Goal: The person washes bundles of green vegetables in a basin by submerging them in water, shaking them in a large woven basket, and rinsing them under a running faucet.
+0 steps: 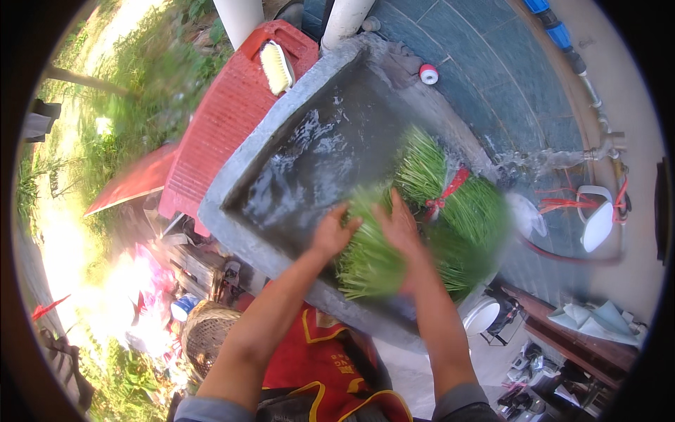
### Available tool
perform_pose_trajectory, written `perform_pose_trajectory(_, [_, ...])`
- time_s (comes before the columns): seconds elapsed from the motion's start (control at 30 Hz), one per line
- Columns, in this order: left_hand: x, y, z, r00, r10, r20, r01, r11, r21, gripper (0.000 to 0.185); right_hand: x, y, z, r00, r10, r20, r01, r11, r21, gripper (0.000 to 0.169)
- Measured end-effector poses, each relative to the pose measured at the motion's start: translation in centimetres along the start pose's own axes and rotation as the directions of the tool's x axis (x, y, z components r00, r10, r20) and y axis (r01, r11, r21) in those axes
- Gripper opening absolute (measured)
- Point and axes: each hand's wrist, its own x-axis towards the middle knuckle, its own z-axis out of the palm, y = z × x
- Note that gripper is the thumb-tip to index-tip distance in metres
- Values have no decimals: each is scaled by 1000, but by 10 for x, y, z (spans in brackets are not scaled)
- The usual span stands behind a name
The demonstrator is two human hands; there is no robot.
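Note:
A concrete wash basin (253, 232) full of rippling water lies before me. Between my hands is a loose bundle of long green stalks (364, 269), blurred and resembling garlic chives. My left hand (335, 229) is at its left side, thumb against the stalks. My right hand (398, 224) presses along its right side, fingers stretched forward. Just right of that hand, another green bundle (422, 169) is bound with a red tie (451, 187). More green stalks (459, 264) rest below it, at the basin's right end. The fingertips' exact hold is partly blurred.
Water pours from a tap (601, 153) at the right. A scrubbing brush (277, 68) lies on a red ribbed plastic board (227, 116) beyond the basin's left rim. A red-and-white roll (428, 74) sits by the far rim. A woven basket (208, 332) stands low at left.

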Motion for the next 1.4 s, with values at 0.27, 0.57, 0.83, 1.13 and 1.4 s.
perform_pose_trajectory(0.27, [31,-23,11,887,-412,-211,413,910,-41,39,3,-11,14,972,110,210,-35,943,-331,63])
perform_pose_trajectory(0.57, [7,22,16,654,-688,314,655,308,-690,54,67,23,-9,867,483,125,-485,874,-16,66])
perform_pose_trajectory(0.83, [46,-60,28,796,-560,229,585,809,-58,31,-70,-47,-40,960,-275,61,281,926,-253,84])
perform_pose_trajectory(1.13, [39,-12,1,763,-579,288,645,650,-401,17,-41,-25,-23,997,-23,-74,-3,945,-328,54])
perform_pose_trajectory(1.4, [11,-25,-19,771,-633,-77,568,736,-369,30,74,12,-25,937,349,12,-341,922,-186,59])
